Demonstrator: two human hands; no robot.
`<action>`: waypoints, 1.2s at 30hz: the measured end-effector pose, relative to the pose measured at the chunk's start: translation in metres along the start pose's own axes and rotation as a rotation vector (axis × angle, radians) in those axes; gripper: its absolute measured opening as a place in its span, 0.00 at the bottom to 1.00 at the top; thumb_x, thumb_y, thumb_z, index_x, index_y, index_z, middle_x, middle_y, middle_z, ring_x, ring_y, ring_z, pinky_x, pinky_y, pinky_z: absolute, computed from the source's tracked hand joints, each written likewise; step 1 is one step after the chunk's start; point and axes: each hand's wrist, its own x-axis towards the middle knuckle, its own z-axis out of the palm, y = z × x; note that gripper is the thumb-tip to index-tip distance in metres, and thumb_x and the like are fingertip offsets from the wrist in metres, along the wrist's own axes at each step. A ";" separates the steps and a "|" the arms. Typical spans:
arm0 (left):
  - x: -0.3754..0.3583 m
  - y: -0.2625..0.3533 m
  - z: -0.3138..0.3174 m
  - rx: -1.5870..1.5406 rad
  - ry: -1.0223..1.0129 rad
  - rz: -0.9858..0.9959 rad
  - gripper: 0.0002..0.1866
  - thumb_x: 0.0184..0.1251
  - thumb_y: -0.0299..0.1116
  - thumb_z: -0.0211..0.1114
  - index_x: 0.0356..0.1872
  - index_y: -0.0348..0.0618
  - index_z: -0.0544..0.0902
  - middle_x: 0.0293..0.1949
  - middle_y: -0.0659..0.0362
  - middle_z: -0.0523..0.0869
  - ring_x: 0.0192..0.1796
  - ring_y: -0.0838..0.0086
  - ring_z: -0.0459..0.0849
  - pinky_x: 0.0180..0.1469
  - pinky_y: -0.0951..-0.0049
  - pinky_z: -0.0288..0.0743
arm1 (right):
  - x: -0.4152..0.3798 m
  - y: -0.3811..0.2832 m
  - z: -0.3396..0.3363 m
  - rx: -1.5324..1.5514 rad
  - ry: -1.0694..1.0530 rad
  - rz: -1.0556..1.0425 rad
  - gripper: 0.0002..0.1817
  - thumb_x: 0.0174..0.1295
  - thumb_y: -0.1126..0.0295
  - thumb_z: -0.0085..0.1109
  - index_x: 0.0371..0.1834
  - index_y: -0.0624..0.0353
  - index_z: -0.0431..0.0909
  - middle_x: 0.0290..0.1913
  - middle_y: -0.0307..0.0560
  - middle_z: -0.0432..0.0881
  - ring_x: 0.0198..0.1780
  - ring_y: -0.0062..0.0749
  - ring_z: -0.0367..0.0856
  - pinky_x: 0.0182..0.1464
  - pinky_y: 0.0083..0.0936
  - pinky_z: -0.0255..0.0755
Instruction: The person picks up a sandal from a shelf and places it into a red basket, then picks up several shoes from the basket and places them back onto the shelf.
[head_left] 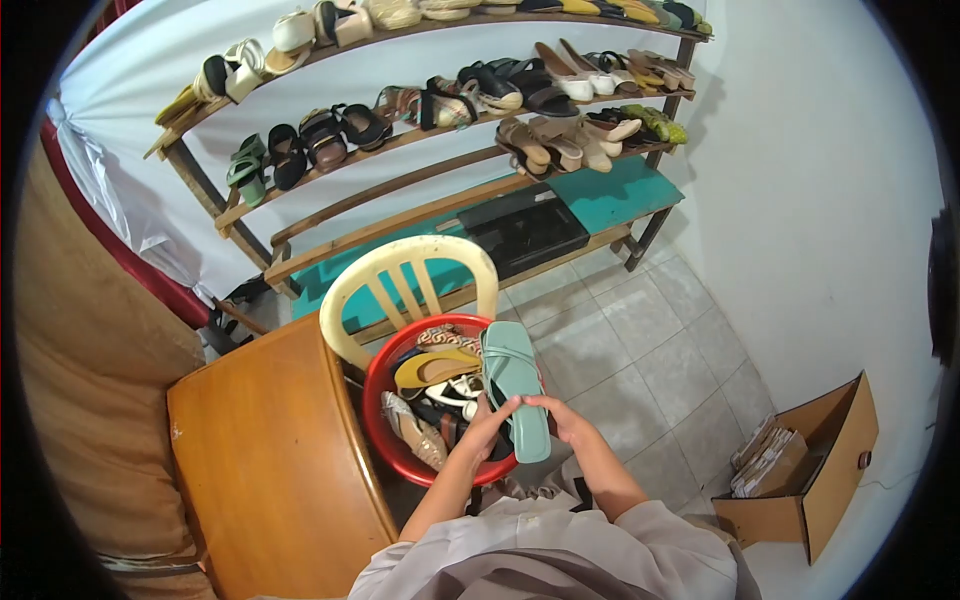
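Note:
A light green flat sandal (514, 372) is held between my two hands, over the right side of a red basin (375, 437). My left hand (485, 424) grips its left edge, and my right hand (556, 414) grips its right edge; the fingertips meet near the middle of the sandal. Inside the basin are several shoes, among them a yellow flat (437, 368), a white strappy sandal (462, 398) and a beige glittery shoe (412, 430). The basin stands in front of a cream plastic chair (341, 292).
A wooden rack (345, 152) with rows of shoes stands at the back, with a black box (527, 235) on its teal bottom shelf. A brown wooden table (262, 450) is at the left. An open cardboard box (838, 470) holding papers is at the lower right.

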 end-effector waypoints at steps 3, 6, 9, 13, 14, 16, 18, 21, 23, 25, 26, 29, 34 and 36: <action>0.009 -0.002 0.046 0.033 -0.090 0.026 0.50 0.46 0.33 0.72 0.64 0.36 0.45 0.60 0.46 0.60 0.63 0.63 0.60 0.63 0.66 0.55 | -0.017 -0.022 -0.040 0.045 0.002 0.003 0.31 0.48 0.56 0.61 0.54 0.59 0.66 0.44 0.45 0.76 0.45 0.32 0.76 0.48 0.30 0.69; 0.034 -0.024 0.088 0.066 -0.083 0.055 0.48 0.46 0.31 0.71 0.63 0.36 0.47 0.59 0.48 0.62 0.61 0.64 0.62 0.62 0.67 0.57 | -0.036 -0.045 -0.080 0.006 0.015 -0.049 0.34 0.48 0.57 0.61 0.57 0.60 0.62 0.48 0.47 0.73 0.49 0.33 0.73 0.51 0.30 0.67; 0.048 -0.024 0.145 0.009 -0.149 0.042 0.46 0.46 0.31 0.71 0.62 0.35 0.49 0.58 0.50 0.64 0.61 0.64 0.63 0.62 0.68 0.56 | -0.062 -0.076 -0.118 -0.028 0.019 -0.116 0.38 0.48 0.59 0.61 0.62 0.60 0.57 0.54 0.49 0.69 0.55 0.35 0.68 0.55 0.29 0.63; 0.075 -0.039 0.201 0.012 -0.131 0.019 0.45 0.46 0.31 0.71 0.63 0.35 0.50 0.58 0.50 0.64 0.61 0.65 0.63 0.62 0.67 0.57 | -0.089 -0.107 -0.166 -0.028 0.079 -0.161 0.40 0.48 0.58 0.61 0.62 0.63 0.55 0.54 0.51 0.68 0.56 0.36 0.67 0.56 0.29 0.62; 0.083 -0.045 0.208 0.024 -0.132 0.031 0.44 0.47 0.32 0.71 0.62 0.36 0.52 0.57 0.51 0.65 0.61 0.65 0.64 0.62 0.66 0.57 | -0.096 -0.113 -0.173 -0.020 0.098 -0.152 0.40 0.48 0.58 0.61 0.62 0.63 0.55 0.54 0.51 0.67 0.56 0.36 0.66 0.56 0.29 0.62; 0.093 -0.057 0.219 0.036 -0.113 0.045 0.42 0.48 0.33 0.70 0.62 0.37 0.54 0.57 0.52 0.67 0.60 0.66 0.65 0.61 0.66 0.58 | -0.107 -0.123 -0.181 -0.009 0.101 -0.152 0.41 0.48 0.57 0.61 0.62 0.64 0.54 0.55 0.52 0.67 0.56 0.36 0.66 0.56 0.29 0.62; 0.101 -0.061 0.227 0.039 -0.080 0.062 0.42 0.48 0.33 0.70 0.62 0.36 0.54 0.56 0.51 0.67 0.59 0.66 0.66 0.61 0.67 0.59 | -0.108 -0.130 -0.188 -0.007 0.104 -0.144 0.41 0.48 0.57 0.61 0.62 0.65 0.54 0.55 0.52 0.67 0.56 0.36 0.66 0.56 0.29 0.62; 0.107 -0.057 0.235 -0.025 -0.067 0.080 0.41 0.48 0.32 0.70 0.61 0.35 0.55 0.55 0.51 0.68 0.58 0.65 0.67 0.60 0.66 0.60 | -0.096 -0.135 -0.200 -0.015 0.086 -0.123 0.40 0.49 0.56 0.61 0.61 0.64 0.55 0.54 0.51 0.67 0.55 0.36 0.67 0.55 0.29 0.63; 0.113 -0.051 0.237 -0.080 -0.044 0.086 0.40 0.48 0.32 0.69 0.61 0.35 0.55 0.55 0.51 0.69 0.57 0.65 0.68 0.60 0.66 0.61 | -0.082 -0.139 -0.207 -0.016 0.037 -0.116 0.39 0.48 0.57 0.63 0.61 0.61 0.56 0.53 0.49 0.68 0.55 0.35 0.69 0.55 0.31 0.65; 0.121 -0.043 0.236 -0.136 -0.014 0.117 0.39 0.47 0.30 0.70 0.59 0.34 0.56 0.54 0.50 0.69 0.57 0.64 0.69 0.59 0.65 0.62 | -0.070 -0.147 -0.211 -0.088 0.006 -0.135 0.41 0.48 0.56 0.64 0.61 0.65 0.54 0.54 0.51 0.67 0.56 0.35 0.66 0.56 0.29 0.63; 0.126 -0.036 0.235 -0.174 -0.011 0.112 0.38 0.48 0.30 0.69 0.59 0.34 0.57 0.54 0.50 0.70 0.56 0.64 0.69 0.59 0.65 0.62 | -0.063 -0.153 -0.212 -0.124 -0.010 -0.143 0.43 0.48 0.56 0.64 0.61 0.67 0.53 0.55 0.52 0.66 0.57 0.35 0.65 0.57 0.29 0.61; 0.139 -0.009 0.235 -0.270 0.015 0.112 0.34 0.50 0.29 0.67 0.57 0.34 0.61 0.51 0.51 0.72 0.54 0.65 0.72 0.56 0.66 0.66 | -0.043 -0.175 -0.209 -0.151 -0.028 -0.149 0.40 0.48 0.61 0.66 0.61 0.63 0.55 0.54 0.48 0.67 0.57 0.33 0.65 0.59 0.28 0.60; 0.196 0.021 0.217 -0.235 0.046 0.194 0.31 0.52 0.32 0.65 0.57 0.38 0.61 0.48 0.53 0.74 0.50 0.66 0.74 0.53 0.63 0.70 | 0.016 -0.223 -0.211 -0.222 -0.066 -0.078 0.38 0.48 0.63 0.66 0.61 0.61 0.55 0.54 0.45 0.66 0.56 0.32 0.65 0.59 0.29 0.59; 0.229 0.049 0.213 -0.237 0.071 0.260 0.30 0.52 0.32 0.65 0.56 0.38 0.62 0.48 0.53 0.74 0.51 0.66 0.74 0.53 0.63 0.69 | 0.053 -0.254 -0.208 -0.240 -0.088 -0.075 0.39 0.48 0.62 0.66 0.61 0.61 0.55 0.54 0.45 0.66 0.56 0.32 0.65 0.58 0.29 0.60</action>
